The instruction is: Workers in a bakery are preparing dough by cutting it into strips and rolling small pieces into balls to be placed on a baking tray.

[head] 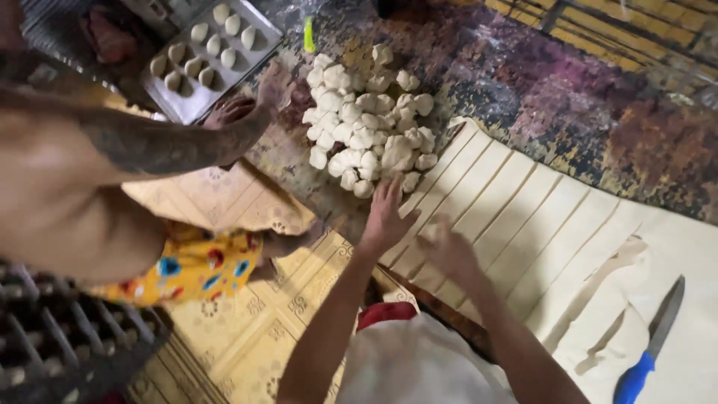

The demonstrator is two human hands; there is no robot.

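Fingers of left hand (387, 213) spread, touching dough-piece pile (370, 120); right hand (447, 251) blurred, grip unclear, on dough strips (516, 202).

**Dough cutting at a worn surface, head view**

Left hand (387, 213), fingers spread, touches the near edge of a heap of dough pieces (370, 120). Right hand (449, 251), blurred, rests on a dough sheet scored into strips (523, 217). A blue-handled knife (651, 348) lies near right. Far left, a co-worker's hand (273, 90) reaches beside a tray of dough balls (191, 105).
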